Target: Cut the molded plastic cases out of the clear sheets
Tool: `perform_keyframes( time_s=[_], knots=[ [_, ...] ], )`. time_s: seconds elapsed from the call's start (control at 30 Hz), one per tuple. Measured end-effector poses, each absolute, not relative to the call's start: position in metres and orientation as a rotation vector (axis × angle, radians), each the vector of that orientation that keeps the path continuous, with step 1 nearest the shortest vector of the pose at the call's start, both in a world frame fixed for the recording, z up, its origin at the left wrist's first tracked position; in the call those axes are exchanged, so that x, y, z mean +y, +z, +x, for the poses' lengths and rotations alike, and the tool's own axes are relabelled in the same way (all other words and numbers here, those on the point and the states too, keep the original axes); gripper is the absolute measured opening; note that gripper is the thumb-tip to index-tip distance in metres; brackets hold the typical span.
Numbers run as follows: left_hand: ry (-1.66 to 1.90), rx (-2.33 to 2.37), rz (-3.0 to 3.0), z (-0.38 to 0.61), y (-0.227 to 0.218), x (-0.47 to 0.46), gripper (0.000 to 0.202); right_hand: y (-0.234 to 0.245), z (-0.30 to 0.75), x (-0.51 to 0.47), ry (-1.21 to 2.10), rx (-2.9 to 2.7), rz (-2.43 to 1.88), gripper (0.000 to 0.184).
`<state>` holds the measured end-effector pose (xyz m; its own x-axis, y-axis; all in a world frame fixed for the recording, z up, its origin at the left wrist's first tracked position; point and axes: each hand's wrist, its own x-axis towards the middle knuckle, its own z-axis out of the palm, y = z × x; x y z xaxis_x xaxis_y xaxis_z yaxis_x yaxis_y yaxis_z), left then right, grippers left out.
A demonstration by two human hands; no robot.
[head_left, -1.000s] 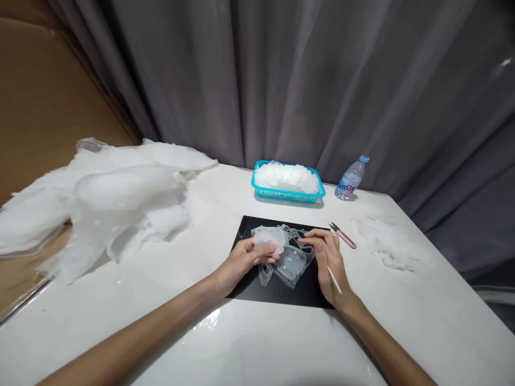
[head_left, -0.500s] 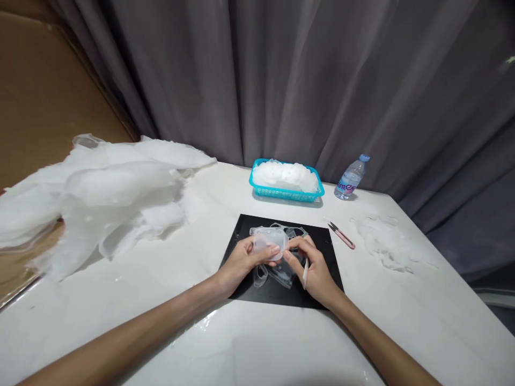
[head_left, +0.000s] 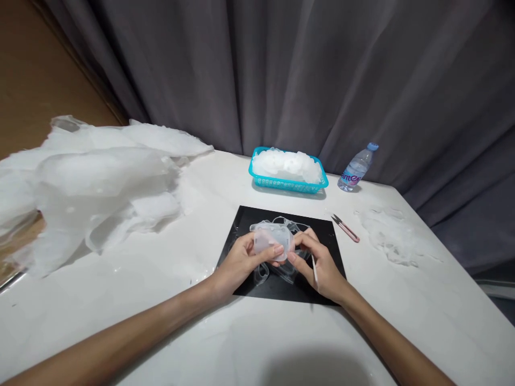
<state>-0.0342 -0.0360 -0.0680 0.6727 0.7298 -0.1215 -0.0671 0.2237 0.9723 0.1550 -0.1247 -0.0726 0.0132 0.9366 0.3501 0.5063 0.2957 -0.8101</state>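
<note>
My left hand [head_left: 245, 257] is closed round a small translucent plastic piece [head_left: 270, 237], held just above a black mat [head_left: 322, 230]. My right hand [head_left: 317, 260] pinches the right edge of the same piece, and a thin white stick [head_left: 315, 271] is tucked in its fingers. Under both hands, on the mat, lies a thin clear plastic sheet with cut-out shapes [head_left: 281, 271].
A white table [head_left: 257, 343] holds a big heap of translucent plastic sheets [head_left: 100, 182] at the left. At the back stand a turquoise basket [head_left: 287, 182] full of white pieces and a water bottle [head_left: 357, 167]. Pink snips [head_left: 344, 228] and clear scraps [head_left: 392, 236] lie right of the mat.
My right hand moved left from the sheet on the mat to the piece in my left hand and now pinches its edge. The view shifted slightly.
</note>
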Motion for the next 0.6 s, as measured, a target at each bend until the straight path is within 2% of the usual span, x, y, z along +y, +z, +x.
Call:
perform_keyframes(
  time_s=[0.1, 0.3, 0.6],
  knots=[
    [0.603, 0.649, 1.246, -0.036, -0.068, -0.038, 0.031, -0.075, 0.154, -0.123, 0.545, -1.672, -1.351, 0.01],
    [0.427, 0.582, 1.268, -0.037, -0.062, -0.041, 0.031, -0.088, 0.158, -0.111, 0.202, -1.739, -1.585, 0.015],
    [0.395, 0.484, 1.235, -0.044, -0.061, -0.019, 0.024, -0.065, 0.174, -0.124, 0.548, -1.677, -1.415, 0.008]
  ],
)
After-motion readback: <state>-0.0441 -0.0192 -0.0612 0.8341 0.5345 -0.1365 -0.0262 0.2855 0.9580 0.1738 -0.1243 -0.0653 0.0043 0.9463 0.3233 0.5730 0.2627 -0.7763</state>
